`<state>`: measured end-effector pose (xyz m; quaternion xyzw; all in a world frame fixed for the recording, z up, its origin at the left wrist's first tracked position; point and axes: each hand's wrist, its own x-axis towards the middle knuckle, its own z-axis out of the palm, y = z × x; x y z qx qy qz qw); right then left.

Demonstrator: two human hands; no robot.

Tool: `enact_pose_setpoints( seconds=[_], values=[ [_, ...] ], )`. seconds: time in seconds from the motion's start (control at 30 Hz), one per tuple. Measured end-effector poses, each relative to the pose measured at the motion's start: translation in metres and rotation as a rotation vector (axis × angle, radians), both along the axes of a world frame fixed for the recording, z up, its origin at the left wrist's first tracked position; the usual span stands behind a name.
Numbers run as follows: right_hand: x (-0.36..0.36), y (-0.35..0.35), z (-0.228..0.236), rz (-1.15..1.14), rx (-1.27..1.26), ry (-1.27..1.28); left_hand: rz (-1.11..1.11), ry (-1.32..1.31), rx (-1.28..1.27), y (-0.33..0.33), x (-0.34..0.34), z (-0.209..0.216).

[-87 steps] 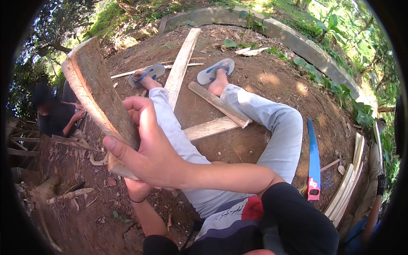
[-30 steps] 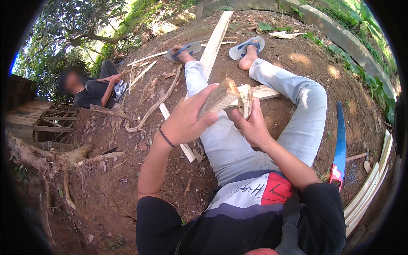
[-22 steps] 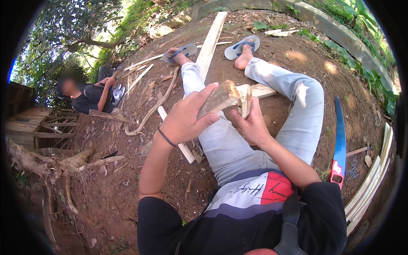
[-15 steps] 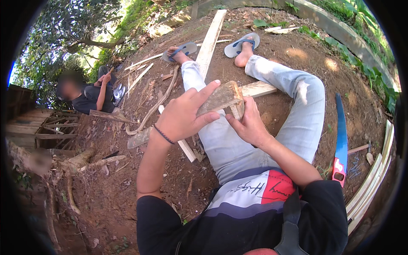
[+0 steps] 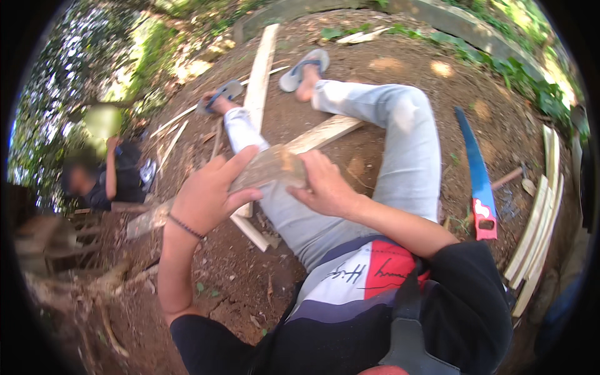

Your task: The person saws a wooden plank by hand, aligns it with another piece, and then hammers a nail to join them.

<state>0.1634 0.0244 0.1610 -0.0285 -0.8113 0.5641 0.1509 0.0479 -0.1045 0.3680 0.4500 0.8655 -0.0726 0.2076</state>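
Note:
A rough, weathered wooden board (image 5: 270, 167) is held above my lap, blurred slightly by motion. My left hand (image 5: 203, 195) grips it with the thumb on the near edge and the fingers over the far edge. What looks like its other end shows left of my left wrist, angling down toward the ground. At the board's right end, my right hand (image 5: 326, 184) is closed on it, thumb underneath and fingers on the end. Pale planks (image 5: 261, 78) lie crossed on the soil between my legs, one plank (image 5: 325, 133) passing beneath my right leg.
A handsaw (image 5: 478, 169) with a blue blade and red handle lies right of my leg, beside a wooden-handled hammer (image 5: 506, 179). Pale strips (image 5: 531, 228) are stacked farther right. Another person (image 5: 115, 181) sits at the left. A low wall (image 5: 462, 25) borders the far side.
The view has shifted, so the scene sits farther left. The board's end has turned, and the small wood piece under it no longer shows. The other person's arm is now raised.

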Motion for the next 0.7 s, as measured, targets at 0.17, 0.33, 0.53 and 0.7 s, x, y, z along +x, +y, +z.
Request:
enact_pose_setpoints(
  seconds=[0.17, 0.33, 0.53, 0.7],
  values=[
    [0.026, 0.005, -0.006, 0.004, 0.007, -0.044, -0.078, -0.073, 0.243, -0.008, 0.009, -0.025],
    [0.083, 0.025, 0.001, -0.047, -0.043, 0.030, -0.047, -0.095, 0.204, 0.006, 0.049, -0.016],
    [0.201, 0.130, -0.022, -0.524, 0.084, 0.110, -0.117, -0.021, 0.169, 0.003, 0.078, -0.014],
    [0.359, 0.269, -0.117, -1.141, 0.528, -0.600, -0.109, -0.043, 0.192, 0.017, 0.089, -0.014]
  ],
)
